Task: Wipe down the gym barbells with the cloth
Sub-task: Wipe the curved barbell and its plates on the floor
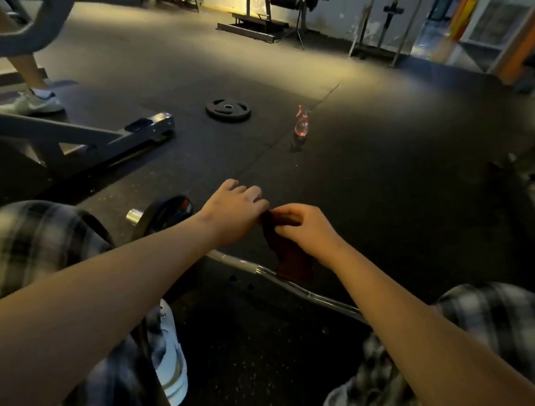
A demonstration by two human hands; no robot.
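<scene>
A curved chrome barbell (315,298) lies on the black floor in front of me, with a black weight plate (164,212) on its left end. A dark red cloth (288,255) hangs over the bar's middle. My right hand (306,228) pinches the cloth's top edge. My left hand (238,211) is just to its left, fingers curled at the same top edge of the cloth, knuckles up. The bar's right part runs behind my right forearm.
A pink spray bottle (301,126) stands on the floor ahead. A loose weight plate (228,109) lies beyond it, left. A grey machine frame (94,136) and another person's foot (32,102) are at the left. My knees in plaid trousers flank the bar.
</scene>
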